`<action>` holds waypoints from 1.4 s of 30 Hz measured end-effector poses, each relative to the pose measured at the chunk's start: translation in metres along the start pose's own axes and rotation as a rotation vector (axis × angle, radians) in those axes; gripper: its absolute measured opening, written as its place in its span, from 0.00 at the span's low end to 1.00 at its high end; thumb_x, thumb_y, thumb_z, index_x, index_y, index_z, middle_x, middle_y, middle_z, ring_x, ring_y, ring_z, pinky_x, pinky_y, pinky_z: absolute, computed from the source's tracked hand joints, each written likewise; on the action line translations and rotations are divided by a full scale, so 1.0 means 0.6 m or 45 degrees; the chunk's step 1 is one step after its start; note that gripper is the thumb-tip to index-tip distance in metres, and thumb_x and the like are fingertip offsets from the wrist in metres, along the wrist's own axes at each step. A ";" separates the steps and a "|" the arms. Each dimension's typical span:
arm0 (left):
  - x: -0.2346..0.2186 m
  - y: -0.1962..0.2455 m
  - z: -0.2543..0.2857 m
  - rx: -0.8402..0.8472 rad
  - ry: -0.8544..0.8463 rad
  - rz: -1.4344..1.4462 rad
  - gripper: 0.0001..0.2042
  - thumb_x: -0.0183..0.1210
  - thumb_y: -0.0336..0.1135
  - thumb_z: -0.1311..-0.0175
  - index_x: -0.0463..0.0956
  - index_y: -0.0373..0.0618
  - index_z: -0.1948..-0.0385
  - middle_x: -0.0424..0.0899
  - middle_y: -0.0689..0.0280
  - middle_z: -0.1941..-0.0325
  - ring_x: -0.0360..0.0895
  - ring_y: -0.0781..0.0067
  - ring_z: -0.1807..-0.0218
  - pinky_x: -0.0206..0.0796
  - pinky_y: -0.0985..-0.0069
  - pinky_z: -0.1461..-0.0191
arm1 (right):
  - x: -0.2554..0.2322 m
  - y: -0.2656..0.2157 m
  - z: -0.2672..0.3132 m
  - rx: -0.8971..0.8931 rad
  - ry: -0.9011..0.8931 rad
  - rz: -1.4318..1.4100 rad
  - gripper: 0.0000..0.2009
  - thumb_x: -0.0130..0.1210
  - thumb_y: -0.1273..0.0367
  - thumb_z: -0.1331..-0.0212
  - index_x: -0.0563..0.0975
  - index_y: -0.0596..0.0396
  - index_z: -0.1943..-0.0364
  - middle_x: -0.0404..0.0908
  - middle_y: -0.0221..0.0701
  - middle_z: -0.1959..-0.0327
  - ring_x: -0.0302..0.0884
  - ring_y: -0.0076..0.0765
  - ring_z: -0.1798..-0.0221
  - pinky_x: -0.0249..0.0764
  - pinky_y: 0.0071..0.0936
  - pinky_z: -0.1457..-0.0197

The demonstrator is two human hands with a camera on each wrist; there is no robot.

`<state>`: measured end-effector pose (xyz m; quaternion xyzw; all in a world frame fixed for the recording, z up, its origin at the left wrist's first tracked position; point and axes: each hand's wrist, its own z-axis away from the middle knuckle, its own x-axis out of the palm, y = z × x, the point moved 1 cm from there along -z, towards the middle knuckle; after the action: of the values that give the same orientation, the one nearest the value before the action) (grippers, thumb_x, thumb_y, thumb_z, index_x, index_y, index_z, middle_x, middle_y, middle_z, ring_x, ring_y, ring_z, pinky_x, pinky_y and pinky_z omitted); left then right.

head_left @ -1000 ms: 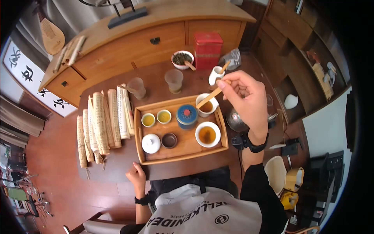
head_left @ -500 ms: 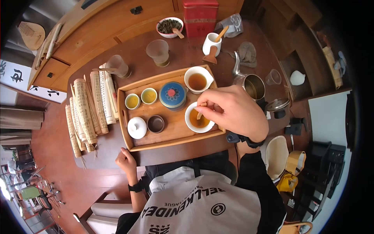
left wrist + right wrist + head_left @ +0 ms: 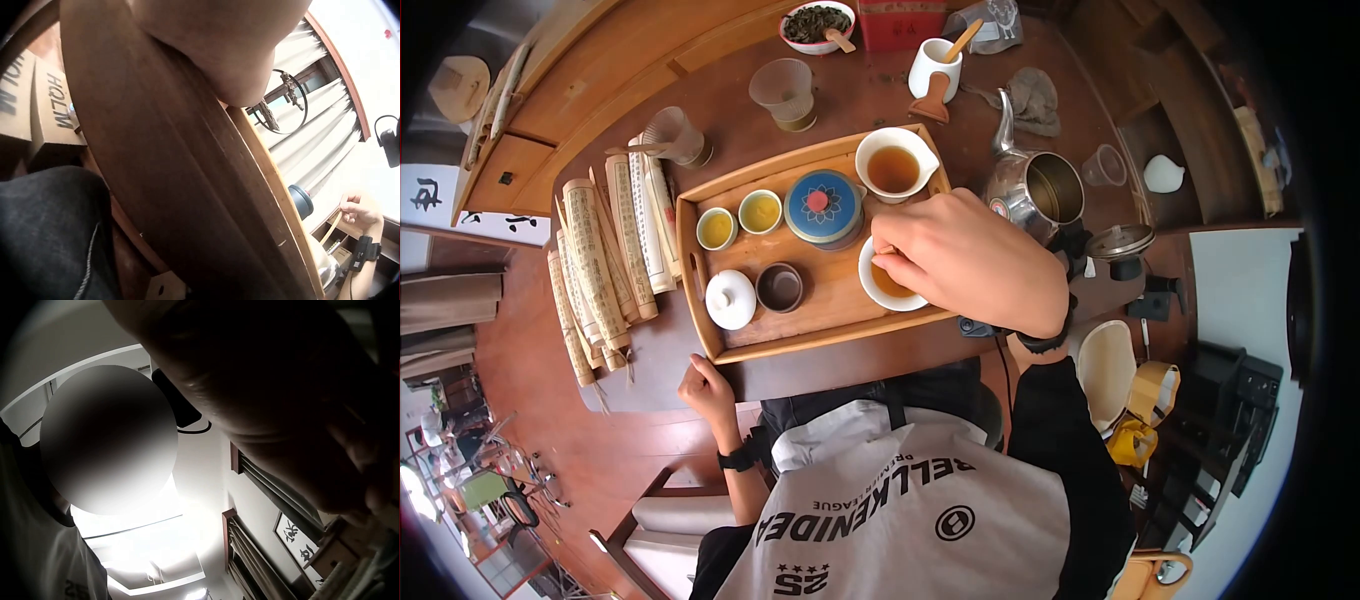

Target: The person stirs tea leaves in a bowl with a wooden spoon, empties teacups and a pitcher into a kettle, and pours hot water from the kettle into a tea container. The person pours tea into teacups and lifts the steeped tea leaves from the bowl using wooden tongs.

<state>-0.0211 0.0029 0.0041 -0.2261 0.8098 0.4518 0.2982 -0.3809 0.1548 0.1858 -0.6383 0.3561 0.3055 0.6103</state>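
Note:
In the head view my right hand (image 3: pixel 975 260) is over the white tea bowl (image 3: pixel 886 302), covering part of it. The left wrist view shows that hand (image 3: pixel 362 215) pinching a thin wooden stick (image 3: pixel 331 230); in the head view the fingers hide the stick. Behind the bowl are a white pitcher of tea (image 3: pixel 893 170) and a blue lidded pot (image 3: pixel 824 208). Two small cups of yellow tea, one of them a cup (image 3: pixel 717 230) at the left, share the wooden tray (image 3: pixel 830 282). My left hand (image 3: pixel 708 392), fingers loosely curled, rests at the table edge, holding nothing visible.
A white lid (image 3: pixel 731 299) and small dark cup (image 3: pixel 780 287) sit at the tray's front left. Rolled scrolls (image 3: pixel 595 260) lie left of it. At the right stands a metal kettle (image 3: pixel 1035 190). Behind are two clear cups and a white holder (image 3: pixel 935 72).
My right hand has come down from above the pitcher to the white bowl, and the stick has passed out of the head view. My left hand stays at the table edge while the head view has shifted.

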 end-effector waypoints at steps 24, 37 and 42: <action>0.000 -0.001 0.000 0.022 -0.007 -0.009 0.24 0.49 0.29 0.24 0.63 0.34 0.88 0.59 0.61 0.90 0.50 0.75 0.86 0.42 0.67 0.80 | -0.020 -0.005 0.008 -0.010 0.072 -0.041 0.08 0.56 0.71 0.39 0.76 0.63 0.72 0.79 0.44 0.79 0.80 0.54 0.70 0.76 0.42 0.64; -0.001 0.003 -0.002 0.032 -0.006 -0.011 0.23 0.49 0.29 0.24 0.61 0.34 0.87 0.58 0.62 0.89 0.50 0.76 0.85 0.42 0.67 0.79 | -0.003 0.003 -0.001 -0.021 0.022 0.051 0.09 0.57 0.71 0.40 0.75 0.63 0.74 0.78 0.45 0.80 0.81 0.52 0.72 0.78 0.41 0.66; 0.000 0.000 -0.001 0.030 -0.002 -0.024 0.23 0.48 0.29 0.24 0.61 0.34 0.88 0.58 0.62 0.90 0.50 0.75 0.85 0.41 0.67 0.79 | -0.025 -0.010 0.014 -0.013 0.076 0.016 0.09 0.57 0.70 0.39 0.75 0.62 0.72 0.79 0.44 0.78 0.81 0.52 0.69 0.78 0.41 0.63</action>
<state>-0.0213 0.0025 0.0040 -0.2298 0.8126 0.4397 0.3058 -0.3843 0.1646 0.2010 -0.6480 0.3767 0.2920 0.5942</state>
